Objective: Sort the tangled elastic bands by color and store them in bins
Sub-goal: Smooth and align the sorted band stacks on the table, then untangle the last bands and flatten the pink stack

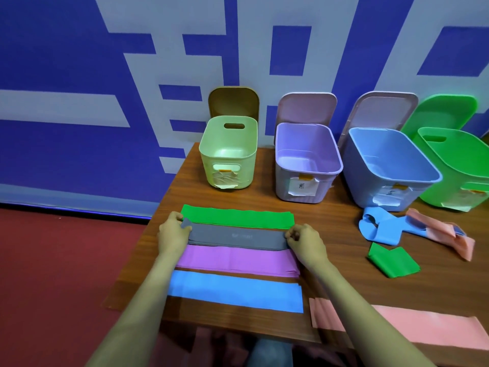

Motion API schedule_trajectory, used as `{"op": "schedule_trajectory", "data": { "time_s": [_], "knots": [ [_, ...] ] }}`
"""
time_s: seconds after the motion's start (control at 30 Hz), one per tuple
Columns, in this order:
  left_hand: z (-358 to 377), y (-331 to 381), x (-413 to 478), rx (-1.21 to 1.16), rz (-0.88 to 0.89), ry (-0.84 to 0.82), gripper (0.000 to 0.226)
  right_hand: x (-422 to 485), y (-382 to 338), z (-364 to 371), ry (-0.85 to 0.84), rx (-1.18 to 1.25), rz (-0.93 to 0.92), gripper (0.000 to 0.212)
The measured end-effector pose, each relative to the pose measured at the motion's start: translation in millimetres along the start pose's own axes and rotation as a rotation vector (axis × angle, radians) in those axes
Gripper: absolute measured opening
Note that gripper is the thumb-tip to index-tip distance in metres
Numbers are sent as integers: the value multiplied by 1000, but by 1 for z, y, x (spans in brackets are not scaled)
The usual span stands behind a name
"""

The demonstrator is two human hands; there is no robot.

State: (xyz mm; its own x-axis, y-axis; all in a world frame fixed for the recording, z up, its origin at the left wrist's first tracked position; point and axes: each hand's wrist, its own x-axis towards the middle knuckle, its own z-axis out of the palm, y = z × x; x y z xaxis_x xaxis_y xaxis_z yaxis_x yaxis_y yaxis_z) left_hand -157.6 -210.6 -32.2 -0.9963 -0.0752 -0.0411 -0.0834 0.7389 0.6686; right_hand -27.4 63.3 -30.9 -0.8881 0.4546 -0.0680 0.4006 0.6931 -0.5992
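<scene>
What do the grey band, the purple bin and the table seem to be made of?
The grey band: thin, matte, probably rubber or latex sheet; its corner curls limply at the left hand. The purple bin: moulded plastic, smooth, soft sheen. The table: wood-grain top, real wood or laminate, cannot tell.

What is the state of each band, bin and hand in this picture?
Left hand: grips grey band's left end.
Right hand: grips its right end.
Grey band: flat, held.
Green band: laid flat.
Purple band: laid flat.
Blue band: laid flat.
Tangled bands: knotted, unsorted.
Purple bin: open, empty.
Blue bin: open, empty.
</scene>
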Motion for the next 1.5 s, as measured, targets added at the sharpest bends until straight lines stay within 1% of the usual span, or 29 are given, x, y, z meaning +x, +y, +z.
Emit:
{"op": "schedule_trajectory", "data": {
  "time_s": [0.13,0.2,0.27,0.33,0.37,0.47,0.57,0.63,0.7,0.83,0.97,1.03,1.2,1.4,1.5],
  "knots": [
    [1,6,-8,168,63,12,35,0,-2,0,19,-112,-17,19],
    [1,8,-11,230,109,77,36,1,-3,-2,48,-189,-37,21],
    [2,9,-12,323,168,129,33,2,-4,-3,46,-267,-63,19],
    [4,10,-14,431,211,107,22,1,-5,-3,32,-337,-81,24],
    [6,11,-15,474,216,84,21,0,-6,-4,26,-355,-82,27],
    [8,15,-23,566,207,43,29,-3,-5,-7,-9,-346,-74,30],
    [7,24,-33,675,193,1,26,-6,-4,-18,-88,-314,-79,28],
    [9,34,-44,717,204,-30,28,-8,-4,-28,-100,-280,-104,30],
    [17,49,-62,704,270,-55,32,-11,-1,-41,-46,-255,-124,33],
    [46,93,-105,568,457,-116,36,-23,14,-70,75,-282,-134,35],
    [82,143,-143,468,615,-200,33,-39,44,-103,135,-300,-109,39],
    [99,164,-160,421,667,-223,31,-48,64,-120,162,-296,-76,38],
    [137,207,-190,374,745,-315,33,-65,122,-155,191,-326,60,37],
    [174,240,-195,377,748,-443,37,-59,168,-173,96,-304,189,52],
    [189,255,-187,357,730,-478,39,-45,183,-176,110,-298,197,55]
  ]
}}
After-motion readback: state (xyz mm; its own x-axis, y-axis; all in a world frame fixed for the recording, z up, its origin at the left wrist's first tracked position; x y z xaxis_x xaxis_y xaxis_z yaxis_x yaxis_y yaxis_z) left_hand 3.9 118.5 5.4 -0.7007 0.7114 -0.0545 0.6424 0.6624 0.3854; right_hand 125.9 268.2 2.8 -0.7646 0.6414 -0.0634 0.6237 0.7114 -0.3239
